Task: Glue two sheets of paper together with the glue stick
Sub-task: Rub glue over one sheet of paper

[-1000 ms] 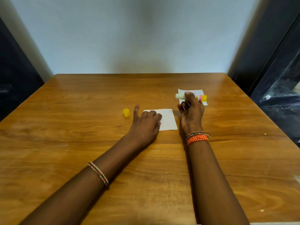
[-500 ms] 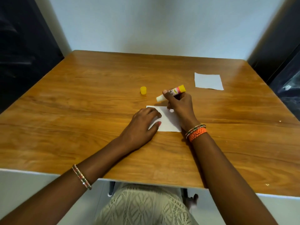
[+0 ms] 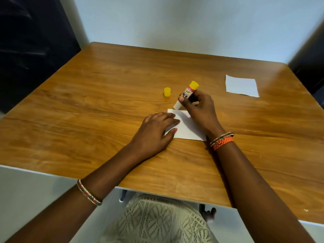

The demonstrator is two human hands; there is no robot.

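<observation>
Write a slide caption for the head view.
Right hand tilts uncapped glue stick onto paper sheet pinned by left hand.

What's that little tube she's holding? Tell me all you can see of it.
It is a glue stick: white plastic tube, yellow end cap, pink band, black lettering. Uncapped, it tilts with its pale tip down at the far corner of the paper sheet. The right hand grips its middle.

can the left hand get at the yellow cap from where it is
Probably yes. The left hand lies flat, pinning the near white paper sheet, and the small yellow plastic cap stands just beyond it on bare wooden table, nothing between. Reaching would mean letting go of the sheet.
</observation>
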